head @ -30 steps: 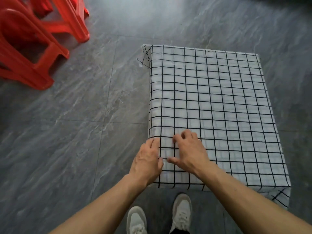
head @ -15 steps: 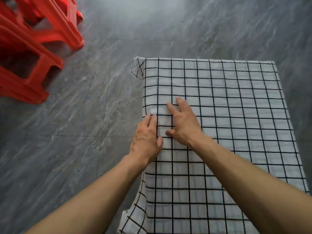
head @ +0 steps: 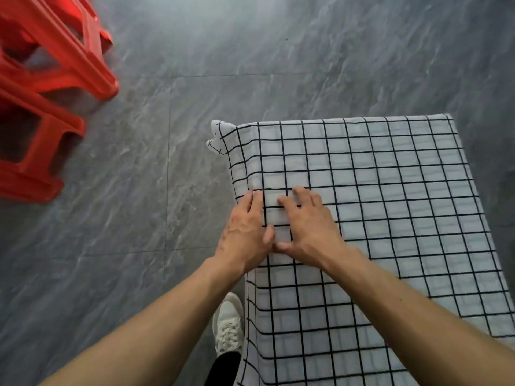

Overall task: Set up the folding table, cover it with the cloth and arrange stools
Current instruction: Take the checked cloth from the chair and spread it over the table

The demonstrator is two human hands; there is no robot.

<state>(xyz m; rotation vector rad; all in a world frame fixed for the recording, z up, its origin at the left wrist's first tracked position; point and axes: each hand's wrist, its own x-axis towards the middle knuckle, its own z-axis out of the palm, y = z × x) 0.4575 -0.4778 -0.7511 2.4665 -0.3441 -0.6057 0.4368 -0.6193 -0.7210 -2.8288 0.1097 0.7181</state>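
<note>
On cloth, both hands flat.

Both forearms reach forward, left hand and right hand flat, palms down, thumbs touching.

floor: dark grey marbled stone tiles, pale veining | grout lines: thin, crossing left and upper frame | light: soft sheen at upper centre
</note>
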